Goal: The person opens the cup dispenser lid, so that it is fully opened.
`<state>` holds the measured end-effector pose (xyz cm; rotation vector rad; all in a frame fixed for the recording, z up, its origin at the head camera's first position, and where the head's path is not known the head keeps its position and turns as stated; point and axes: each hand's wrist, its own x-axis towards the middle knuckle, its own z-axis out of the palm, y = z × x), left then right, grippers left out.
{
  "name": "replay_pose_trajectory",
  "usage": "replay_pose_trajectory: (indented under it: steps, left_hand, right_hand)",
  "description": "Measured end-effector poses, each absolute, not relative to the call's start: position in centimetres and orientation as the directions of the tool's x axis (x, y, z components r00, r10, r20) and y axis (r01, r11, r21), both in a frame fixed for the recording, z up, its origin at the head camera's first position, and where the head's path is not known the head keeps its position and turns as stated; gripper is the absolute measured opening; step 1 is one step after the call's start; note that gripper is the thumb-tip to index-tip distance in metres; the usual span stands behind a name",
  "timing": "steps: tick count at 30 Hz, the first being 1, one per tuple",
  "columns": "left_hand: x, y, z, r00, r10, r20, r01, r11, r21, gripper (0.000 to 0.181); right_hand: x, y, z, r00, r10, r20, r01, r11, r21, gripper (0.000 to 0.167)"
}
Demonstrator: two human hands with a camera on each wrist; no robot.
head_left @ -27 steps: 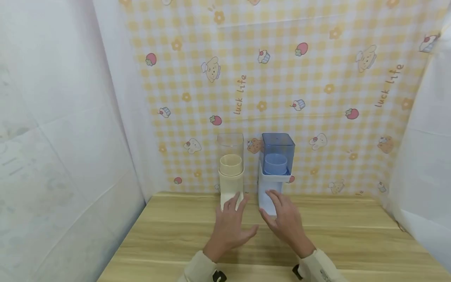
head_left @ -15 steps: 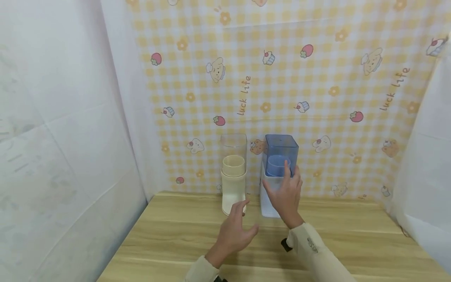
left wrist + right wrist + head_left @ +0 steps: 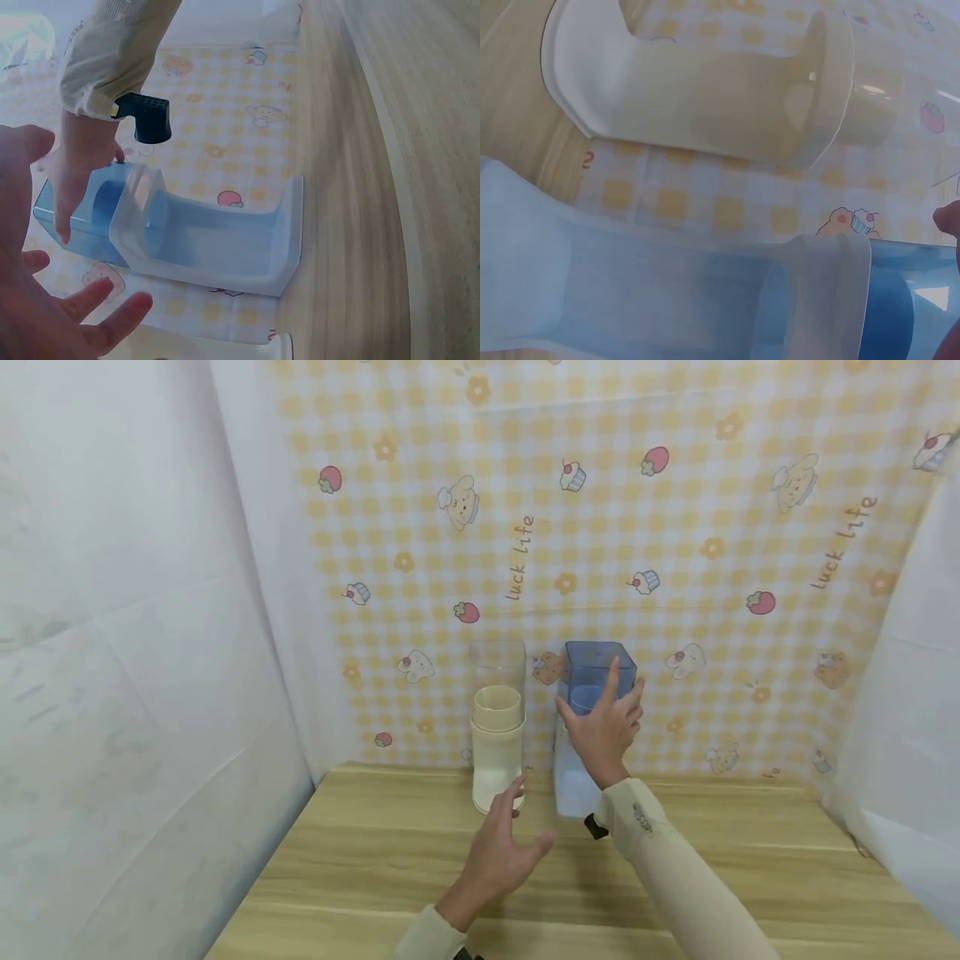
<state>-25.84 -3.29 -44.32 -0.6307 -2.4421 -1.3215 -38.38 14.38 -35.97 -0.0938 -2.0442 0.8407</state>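
Two upright dispensers stand side by side at the back. One is a white dispenser (image 3: pixel 576 785) with a clear blue cover (image 3: pixel 600 653) and a blue round part inside. My right hand (image 3: pixel 606 725) is spread in front of that cover, index finger pointing up. In the left wrist view, the right hand (image 3: pixel 75 165) reaches over the blue cover; whether its fingers touch is hard to tell. The cream dispenser (image 3: pixel 497 752), with a colourless clear cover (image 3: pixel 498 662), is on the left. My left hand (image 3: pixel 498 856) hovers before its base with loosely bent fingers, holding nothing.
A wood-grain table (image 3: pixel 360 860) carries both dispensers. Behind them hangs a yellow-checked cloth (image 3: pixel 420 635). White sheets hang at the left (image 3: pixel 150 610) and right (image 3: pixel 911 735) sides.
My right hand has risen from the white dispenser's lower part to its blue cover. The left hand has drawn slightly down and back from the cream dispenser. Both dispensers stay in place.
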Motion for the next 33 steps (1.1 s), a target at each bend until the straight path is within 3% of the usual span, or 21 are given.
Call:
replay_pose_trajectory:
  steps: [11,19,27,33]
  left_hand:
    - [-25.9,-3.4,-44.1,-0.870,0.214,0.445,0.492,0.461,0.739,0.089]
    - [-26.2,-3.4,-43.9,-0.869,0.231,0.439,0.495,0.435,0.752,0.092]
    - [-26.1,-3.5,-43.9,-0.878,0.228,0.420,0.478,0.426,0.768,0.093]
    - [-25.9,-3.6,-44.0,-0.881,0.232,0.411,0.472,0.400,0.786,0.093]
  right_hand:
    - [-39.4,15.1,-36.3,-0.577,0.379,0.723,-0.239,0.768,-0.594,0.113]
    - [-39.5,15.8,-36.6,-0.516,0.390,0.762,-0.269,0.772,-0.577,0.110]
    - [-38.8,16.2,-36.4,-0.578,0.362,0.732,-0.279,0.755,-0.594,0.110]
    - [-38.2,16.5,-36.6,-0.586,0.325,0.743,-0.300,0.764,-0.571,0.111]
